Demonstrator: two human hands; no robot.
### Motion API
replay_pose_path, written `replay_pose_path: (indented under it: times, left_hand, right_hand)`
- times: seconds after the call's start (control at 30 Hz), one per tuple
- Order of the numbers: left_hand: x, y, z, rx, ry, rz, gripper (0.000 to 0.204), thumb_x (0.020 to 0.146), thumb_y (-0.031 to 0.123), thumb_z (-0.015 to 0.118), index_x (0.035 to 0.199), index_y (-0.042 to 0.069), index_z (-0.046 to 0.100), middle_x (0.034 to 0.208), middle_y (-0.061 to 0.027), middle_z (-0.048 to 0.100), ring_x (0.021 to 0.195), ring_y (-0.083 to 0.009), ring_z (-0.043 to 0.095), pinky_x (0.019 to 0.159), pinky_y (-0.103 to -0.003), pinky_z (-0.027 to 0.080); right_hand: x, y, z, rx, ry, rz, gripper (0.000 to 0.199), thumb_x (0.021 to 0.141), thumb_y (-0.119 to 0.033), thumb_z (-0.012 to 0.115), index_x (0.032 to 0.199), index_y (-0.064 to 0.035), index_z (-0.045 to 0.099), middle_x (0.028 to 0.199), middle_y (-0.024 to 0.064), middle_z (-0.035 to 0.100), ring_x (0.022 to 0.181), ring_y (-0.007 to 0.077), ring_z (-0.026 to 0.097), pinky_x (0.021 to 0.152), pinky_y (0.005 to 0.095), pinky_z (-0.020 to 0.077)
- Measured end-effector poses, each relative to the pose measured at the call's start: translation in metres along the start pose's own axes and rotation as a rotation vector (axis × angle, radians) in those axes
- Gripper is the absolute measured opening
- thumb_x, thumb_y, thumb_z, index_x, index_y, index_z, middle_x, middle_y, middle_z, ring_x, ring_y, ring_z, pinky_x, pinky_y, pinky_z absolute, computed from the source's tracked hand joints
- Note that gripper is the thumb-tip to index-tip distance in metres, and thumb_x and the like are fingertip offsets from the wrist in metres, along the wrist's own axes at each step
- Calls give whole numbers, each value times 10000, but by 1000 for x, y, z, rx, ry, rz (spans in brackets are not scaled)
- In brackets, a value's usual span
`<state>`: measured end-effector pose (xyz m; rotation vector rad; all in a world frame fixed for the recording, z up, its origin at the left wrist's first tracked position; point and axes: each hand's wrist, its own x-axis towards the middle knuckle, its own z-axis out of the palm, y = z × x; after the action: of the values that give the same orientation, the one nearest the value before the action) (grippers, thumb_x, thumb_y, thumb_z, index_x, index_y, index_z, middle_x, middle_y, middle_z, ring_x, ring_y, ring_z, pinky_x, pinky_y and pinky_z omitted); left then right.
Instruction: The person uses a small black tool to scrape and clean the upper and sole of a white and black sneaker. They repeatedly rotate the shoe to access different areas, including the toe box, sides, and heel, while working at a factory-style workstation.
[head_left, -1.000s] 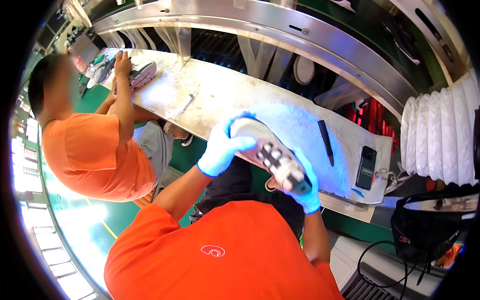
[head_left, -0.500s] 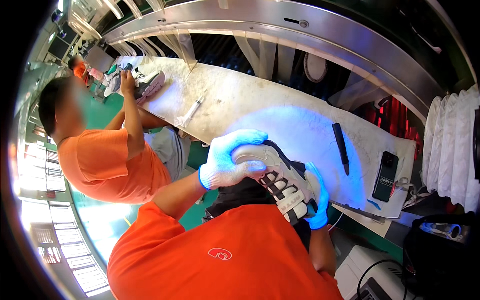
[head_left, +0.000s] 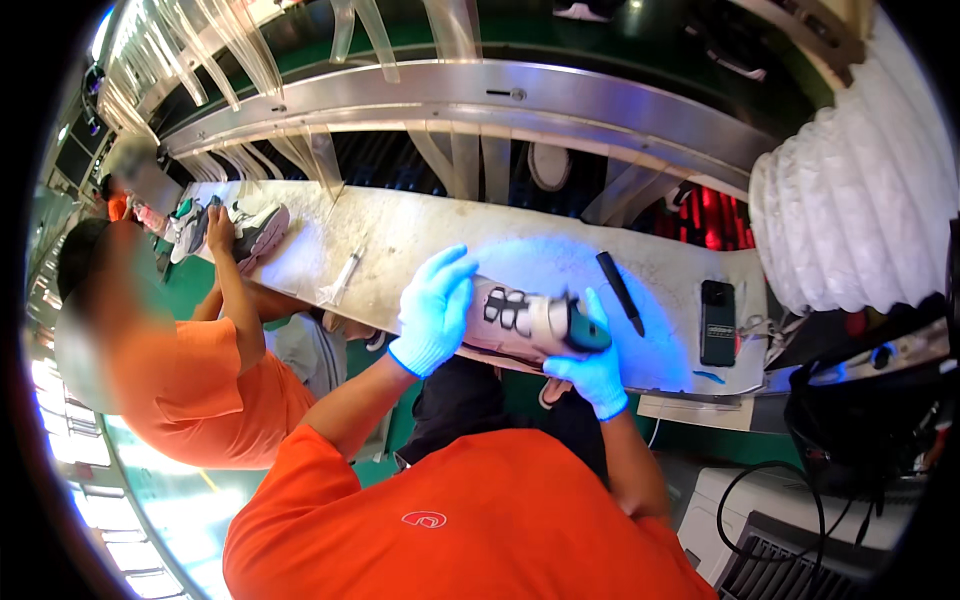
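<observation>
Blue-gloved left hand (head_left: 435, 312) and right hand (head_left: 592, 368) fingers clasp a sneaker (head_left: 525, 320) over the workbench (head_left: 400, 235).

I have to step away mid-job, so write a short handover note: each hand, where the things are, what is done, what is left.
Left hand: blue glove, fingers spread over one end of the shoe.
Right hand: blue glove, gripping the shoe's other end, by the dark green part.
The shoe is pale with dark markings, held sideways just above the workbench, in the blue-lit patch.
On the bench: black pen and black phone to the right, a syringe-like tool to the left. A co-worker's hand rests on another shoe further left.
Done: shoe picked up, in both hands.
Left: cannot tell from this view; the shoe is not yet set down.
</observation>
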<state>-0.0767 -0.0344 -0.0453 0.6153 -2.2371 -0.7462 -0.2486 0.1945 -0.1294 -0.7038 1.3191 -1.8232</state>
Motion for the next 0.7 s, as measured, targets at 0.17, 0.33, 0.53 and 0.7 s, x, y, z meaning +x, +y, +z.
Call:
replay_pose_path:
  times: [0.17,0.33,0.53,0.7]
  left_hand:
    - [3,-10,19,65,-314,8,433,1027,371,723,1328,69,800,1401,-191,749,1385,-405,630,1250,-520,397]
    - [14,15,23,436,-444,167,949,806,603,875,1561,82,631,1542,-207,655,1431,-426,601,1241,-586,392]
    - [30,1,44,434,-473,202,1060,676,492,957,1585,90,589,1464,-204,705,1273,-428,715,1063,-542,572]
    - [45,15,28,392,-567,36,1084,647,539,975,1591,121,644,1407,-199,769,1233,-390,772,1067,-467,608]
  right_hand:
    - [59,-15,-4,-661,527,-114,660,1010,-272,828,1549,36,604,1375,214,747,1253,349,730,1081,441,570]
    - [81,-7,-86,-1500,719,-381,592,993,-366,822,1443,-6,686,1320,266,754,1183,468,737,1043,526,585]
    - [34,-7,-64,-1065,577,118,694,914,-339,884,1501,-47,656,1096,201,773,1002,412,750,879,498,600]
    - [20,27,-39,-1416,666,-105,686,902,-294,879,1493,-32,651,1220,238,724,1064,456,713,941,552,583]
